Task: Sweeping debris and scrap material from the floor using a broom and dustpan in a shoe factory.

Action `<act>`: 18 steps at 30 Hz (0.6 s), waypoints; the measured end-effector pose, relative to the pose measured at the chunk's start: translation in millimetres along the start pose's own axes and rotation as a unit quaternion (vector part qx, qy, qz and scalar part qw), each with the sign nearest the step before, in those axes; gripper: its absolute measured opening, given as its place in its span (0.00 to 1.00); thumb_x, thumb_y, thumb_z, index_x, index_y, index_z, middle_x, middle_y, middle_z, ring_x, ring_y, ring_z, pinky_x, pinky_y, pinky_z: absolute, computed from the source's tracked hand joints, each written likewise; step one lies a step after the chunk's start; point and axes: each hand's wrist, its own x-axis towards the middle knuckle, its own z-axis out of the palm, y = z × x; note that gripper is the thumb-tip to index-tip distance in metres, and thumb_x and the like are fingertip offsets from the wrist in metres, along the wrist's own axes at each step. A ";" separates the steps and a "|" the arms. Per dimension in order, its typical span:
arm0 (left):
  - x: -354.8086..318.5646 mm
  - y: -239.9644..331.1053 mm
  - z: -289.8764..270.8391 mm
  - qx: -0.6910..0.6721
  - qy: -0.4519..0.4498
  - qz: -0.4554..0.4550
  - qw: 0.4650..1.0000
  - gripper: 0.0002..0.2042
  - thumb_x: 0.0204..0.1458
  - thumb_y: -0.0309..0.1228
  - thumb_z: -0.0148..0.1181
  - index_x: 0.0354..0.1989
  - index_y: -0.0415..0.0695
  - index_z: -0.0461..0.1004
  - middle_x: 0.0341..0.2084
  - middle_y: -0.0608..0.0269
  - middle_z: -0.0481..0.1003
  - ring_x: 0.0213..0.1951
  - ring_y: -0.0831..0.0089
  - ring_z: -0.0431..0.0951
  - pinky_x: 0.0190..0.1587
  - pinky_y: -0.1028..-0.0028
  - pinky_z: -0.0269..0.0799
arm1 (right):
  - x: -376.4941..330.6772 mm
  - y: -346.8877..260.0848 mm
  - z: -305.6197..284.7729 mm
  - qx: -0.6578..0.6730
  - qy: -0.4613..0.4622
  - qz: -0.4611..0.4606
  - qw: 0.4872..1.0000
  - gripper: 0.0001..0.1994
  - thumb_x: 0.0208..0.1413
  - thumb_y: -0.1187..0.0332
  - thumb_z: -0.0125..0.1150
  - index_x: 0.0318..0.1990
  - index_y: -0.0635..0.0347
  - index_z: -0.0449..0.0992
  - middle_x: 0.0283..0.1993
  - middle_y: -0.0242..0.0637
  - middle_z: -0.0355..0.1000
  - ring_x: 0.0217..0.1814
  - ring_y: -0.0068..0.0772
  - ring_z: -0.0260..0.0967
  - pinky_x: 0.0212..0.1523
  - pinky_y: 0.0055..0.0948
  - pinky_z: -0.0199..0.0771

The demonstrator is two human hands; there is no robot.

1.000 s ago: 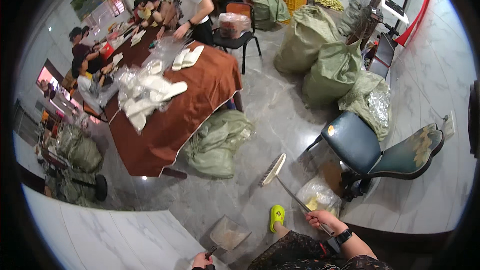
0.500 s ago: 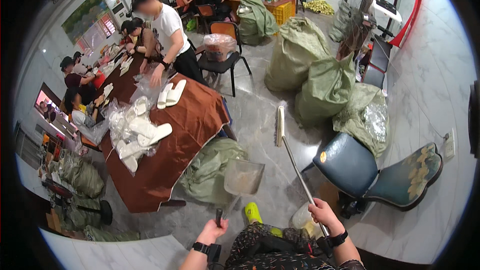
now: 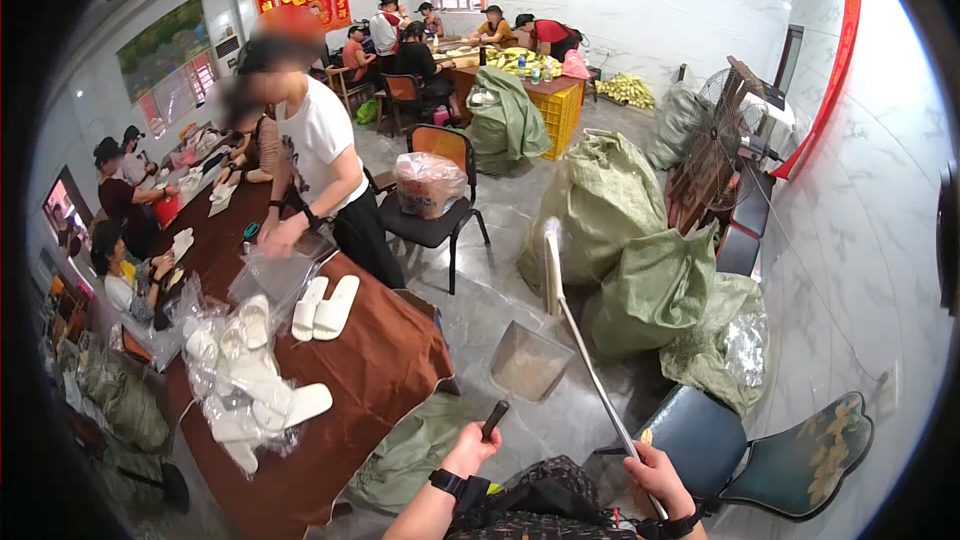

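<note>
My left hand (image 3: 468,452) is closed round the dark grip of a long-handled dustpan (image 3: 530,362). The pan, translucent and grey, is low over the tiled floor ahead; I cannot tell whether it touches. In my right hand (image 3: 660,477) is the metal pole of a broom (image 3: 590,355). Its pale, narrow head (image 3: 553,262) points away from me, just left of the bulging green sacks (image 3: 648,285) and beyond the dustpan.
On the left, a table with a brown cloth (image 3: 390,340) bears white slippers (image 3: 327,307) and plastic bags. A person in a white shirt (image 3: 325,140) bends over it. Blue chairs (image 3: 690,440) stand close on the right, a black chair (image 3: 430,220) ahead. Several people work at far tables.
The view has tilted up and shifted. The dustpan has swung forward and right, away from the sack under the table; the broom head is now beside the big sacks. Both hands keep their grips.
</note>
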 end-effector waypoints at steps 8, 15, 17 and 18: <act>92.1 102.7 160.8 0.113 0.056 0.133 0.983 0.05 0.47 0.26 0.48 0.26 0.38 0.60 0.18 0.56 0.63 0.16 0.65 0.64 0.17 0.71 0.64 | 180.9 -86.9 -27.8 0.031 -0.011 -0.011 0.999 0.17 0.47 0.71 0.52 0.46 0.65 0.63 0.18 0.23 0.58 0.16 0.12 0.53 0.15 0.15 0.52; 170.7 223.1 326.3 0.072 0.051 0.130 0.988 0.04 0.48 0.26 0.46 0.27 0.39 0.60 0.18 0.57 0.63 0.17 0.67 0.64 0.18 0.73 0.65 | 362.6 -207.0 -74.9 0.043 -0.022 -0.005 0.999 0.21 0.47 0.72 0.52 0.51 0.62 0.60 0.19 0.23 0.59 0.15 0.12 0.53 0.13 0.15 0.53; 205.4 260.6 356.1 0.043 -0.009 0.103 0.994 0.03 0.47 0.25 0.46 0.24 0.38 0.62 0.16 0.59 0.64 0.15 0.68 0.64 0.18 0.74 0.65 | 411.5 -235.7 -84.0 0.025 -0.027 0.005 0.999 0.20 0.47 0.72 0.51 0.50 0.61 0.61 0.19 0.24 0.59 0.15 0.13 0.54 0.12 0.15 0.55; 217.3 271.3 368.0 0.027 -0.037 0.085 0.995 0.04 0.46 0.24 0.46 0.23 0.38 0.63 0.14 0.60 0.64 0.14 0.69 0.64 0.18 0.75 0.64 | 436.0 -255.4 -86.2 0.025 -0.037 -0.011 0.999 0.20 0.48 0.72 0.51 0.50 0.62 0.60 0.18 0.23 0.58 0.15 0.13 0.54 0.12 0.15 0.54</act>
